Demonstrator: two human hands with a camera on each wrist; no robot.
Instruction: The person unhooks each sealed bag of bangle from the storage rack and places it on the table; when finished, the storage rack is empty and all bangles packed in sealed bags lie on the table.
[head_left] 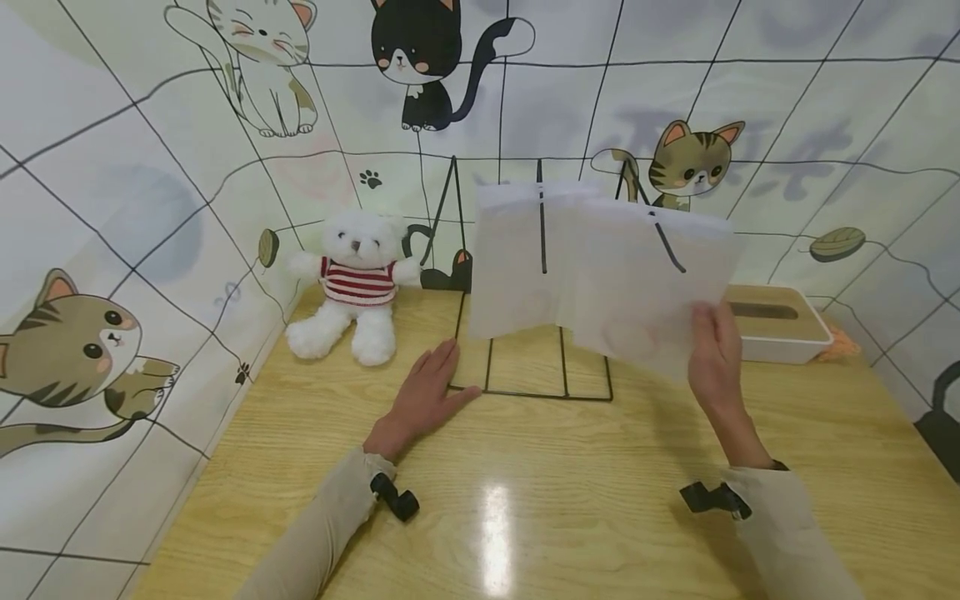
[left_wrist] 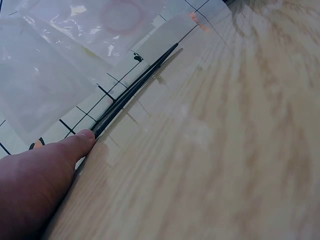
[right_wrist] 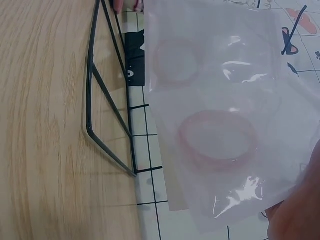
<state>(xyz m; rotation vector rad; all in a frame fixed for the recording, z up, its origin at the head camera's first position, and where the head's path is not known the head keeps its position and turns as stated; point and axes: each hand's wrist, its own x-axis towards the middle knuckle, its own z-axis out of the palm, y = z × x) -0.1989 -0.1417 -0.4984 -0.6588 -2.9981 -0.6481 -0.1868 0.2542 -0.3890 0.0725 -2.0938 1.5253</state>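
Observation:
A black wire rack stands on the table, with two hooks at its top. On one hook hangs a translucent plastic bag. A second translucent bag hangs slanted from the right hook, overlapping the first. My right hand pinches this second bag at its lower right edge. Pinkish ring shapes show on or through the bags in the right wrist view. My left hand rests on the table, palm down, its fingers extended and its thumb touching the front left corner of the rack's base.
A white teddy bear in a red striped shirt sits left of the rack. Behind my right hand is a white tissue box with a wooden lid, and something orange lies beside it. Cat-patterned backdrop walls border the table.

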